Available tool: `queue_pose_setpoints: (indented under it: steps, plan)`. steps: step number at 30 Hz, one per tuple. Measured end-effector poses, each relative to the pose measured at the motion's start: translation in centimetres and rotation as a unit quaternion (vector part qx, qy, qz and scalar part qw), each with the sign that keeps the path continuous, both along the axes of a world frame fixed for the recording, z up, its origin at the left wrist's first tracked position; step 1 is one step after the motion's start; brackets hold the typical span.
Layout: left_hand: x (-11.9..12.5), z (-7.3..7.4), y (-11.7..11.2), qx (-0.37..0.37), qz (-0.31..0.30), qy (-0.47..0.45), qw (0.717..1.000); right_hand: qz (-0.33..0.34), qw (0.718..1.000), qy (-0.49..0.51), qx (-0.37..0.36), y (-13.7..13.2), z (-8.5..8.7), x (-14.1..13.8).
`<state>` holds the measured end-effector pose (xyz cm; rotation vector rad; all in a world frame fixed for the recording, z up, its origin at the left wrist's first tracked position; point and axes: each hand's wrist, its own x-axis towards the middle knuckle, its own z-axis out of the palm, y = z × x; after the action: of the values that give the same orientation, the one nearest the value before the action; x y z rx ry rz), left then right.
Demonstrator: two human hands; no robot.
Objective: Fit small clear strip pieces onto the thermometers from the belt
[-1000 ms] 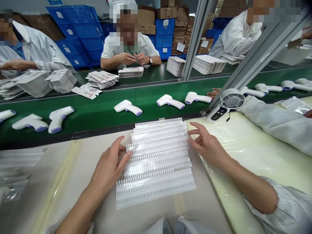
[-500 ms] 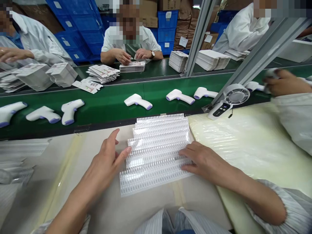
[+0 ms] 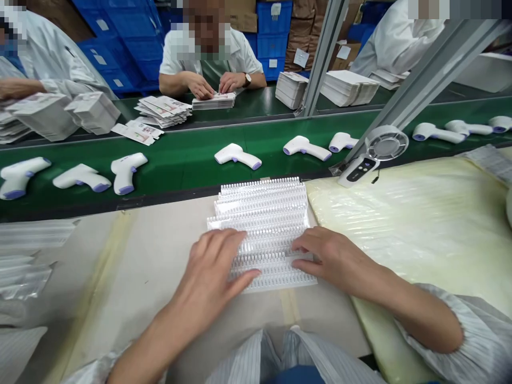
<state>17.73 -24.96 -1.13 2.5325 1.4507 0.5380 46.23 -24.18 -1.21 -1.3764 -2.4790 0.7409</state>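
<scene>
- Left hand (image 3: 210,269) and right hand (image 3: 336,256): apart, both resting palm-down on the nearest rows, neither clamped.
- White plastic blister strips (image 3: 262,213): flat on a pale work mat (image 3: 160,256) between the hands, just before the green conveyor belt (image 3: 188,160).
- Upper rows: already overlapped in an even, squared-up stack.
- Nearest rows: partly hidden under the fingers, so their alignment impossible to judge.
- Left of the hands: clear plastic sleeves (image 3: 24,277) in a loose pile.
- On the belt: white infrared thermometers (image 3: 238,156), unboxed, spaced apart.
</scene>
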Motion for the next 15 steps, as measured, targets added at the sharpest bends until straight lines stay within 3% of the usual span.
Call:
queue_pose_setpoints:
  steps: [2,4,8,15]
  plan:
    - [1.5,-1.0,-0.6,-0.006,-0.046,0.055,0.997,-0.004,1.000,0.020,-0.008,0.2,0.3,-0.3]
    - [2.6,-1.7,-0.9,-0.017,-0.053,0.091,0.994,-0.008,0.999,0.033,-0.029,0.6,0.4,-0.8]
    - [3.6,-1.7,-0.9,-0.018,-0.052,0.119,0.991,0.006,0.997,0.031,-0.075,1.4,0.7,-1.4]
    - [3.6,-1.8,-1.3,-0.015,-0.054,0.105,0.993,0.027,0.996,0.008,-0.085,1.4,1.0,-1.7]
